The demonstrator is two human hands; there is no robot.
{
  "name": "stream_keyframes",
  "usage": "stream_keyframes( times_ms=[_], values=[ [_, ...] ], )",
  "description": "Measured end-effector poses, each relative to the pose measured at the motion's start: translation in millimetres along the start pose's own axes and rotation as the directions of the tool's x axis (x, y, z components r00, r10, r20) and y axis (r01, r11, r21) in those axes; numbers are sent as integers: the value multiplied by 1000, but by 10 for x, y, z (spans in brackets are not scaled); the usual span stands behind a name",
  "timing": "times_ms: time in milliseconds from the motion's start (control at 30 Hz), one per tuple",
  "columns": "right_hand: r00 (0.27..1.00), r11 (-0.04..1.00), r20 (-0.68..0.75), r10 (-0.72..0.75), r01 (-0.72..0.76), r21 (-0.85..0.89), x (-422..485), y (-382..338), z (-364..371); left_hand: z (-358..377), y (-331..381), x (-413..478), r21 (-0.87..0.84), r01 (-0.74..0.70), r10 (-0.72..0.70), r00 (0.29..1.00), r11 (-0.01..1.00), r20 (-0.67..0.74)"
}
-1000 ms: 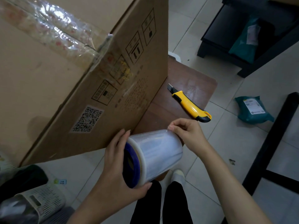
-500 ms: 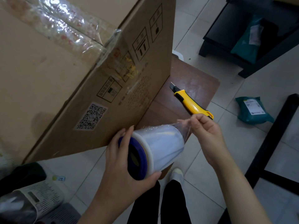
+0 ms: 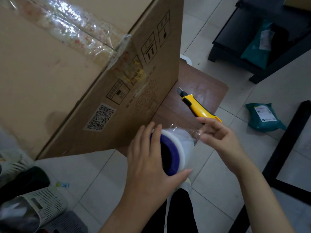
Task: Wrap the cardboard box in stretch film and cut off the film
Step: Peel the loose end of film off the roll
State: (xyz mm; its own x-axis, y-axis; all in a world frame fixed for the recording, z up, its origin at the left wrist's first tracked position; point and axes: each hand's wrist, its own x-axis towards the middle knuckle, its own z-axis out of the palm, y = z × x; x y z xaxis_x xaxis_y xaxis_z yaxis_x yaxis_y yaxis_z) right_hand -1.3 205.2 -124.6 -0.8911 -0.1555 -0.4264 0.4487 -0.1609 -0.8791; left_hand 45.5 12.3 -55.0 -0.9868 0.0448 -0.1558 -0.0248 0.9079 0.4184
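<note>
progress: early days I'd say. The cardboard box (image 3: 80, 78) only shows crinkly clear tape along its top seam, no stretch film around it that I can see. So the whole wrap and the cut are left.

step in hand: looks like I'm peeling the loose end (image 3: 196, 132) of the film off the roll (image 3: 178, 148) to get a starting tail.

left hand (image 3: 151, 165): wrapped around the near end of the roll, fingers over the top and thumb underneath, gripping it by the blue core end.

right hand (image 3: 218, 137): partly closed, fingertips pinching the crumpled film tail just off the far end of the roll, other fingers loose.

roll: held in the air just beside the box's near lower corner, above the near edge of the bench (image 3: 202, 84). Its long axis runs roughly away from me and a bit to the right, open core end facing me.

box: standing on the bench, big, fills the left of the view, the QR-label side facing right.

knife (image 3: 196, 105): yellow utility knife lying on the bench near its right edge, blade end pointing away-left, untouched, just behind my right hand.

what's next, my guess: stick the tail to the box side, then start walking the roll round.
</note>
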Motion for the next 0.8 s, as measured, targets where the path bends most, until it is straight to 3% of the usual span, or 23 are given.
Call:
stream_keyframes(
  times_ms=[100,233,367,467,567,700,800],
  values=[
    [1000,992,16,13,-11,-127,21,-32,-5,17,110,62,60,-56,54,998,997,42],
    [999,992,-44,-31,26,-123,82,-40,-82,7,197,91,154,-124,98,982,980,163],
    [994,989,-82,-77,65,-134,130,-30,-175,-4,163,157,140,-222,165,928,965,334],
    [989,993,-129,-72,59,-103,147,2,-176,-9,179,179,159,-190,141,951,969,275],
    [977,995,-204,-68,51,-87,197,49,-192,12,187,121,167,-17,-8,989,986,146],
    [946,998,-320,-62,61,-14,330,60,-147,9,118,-12,178,131,-141,989,975,46],
    [942,998,-328,-67,62,-27,429,65,-38,-27,46,-100,197,221,-224,975,955,-5]
  ],
)
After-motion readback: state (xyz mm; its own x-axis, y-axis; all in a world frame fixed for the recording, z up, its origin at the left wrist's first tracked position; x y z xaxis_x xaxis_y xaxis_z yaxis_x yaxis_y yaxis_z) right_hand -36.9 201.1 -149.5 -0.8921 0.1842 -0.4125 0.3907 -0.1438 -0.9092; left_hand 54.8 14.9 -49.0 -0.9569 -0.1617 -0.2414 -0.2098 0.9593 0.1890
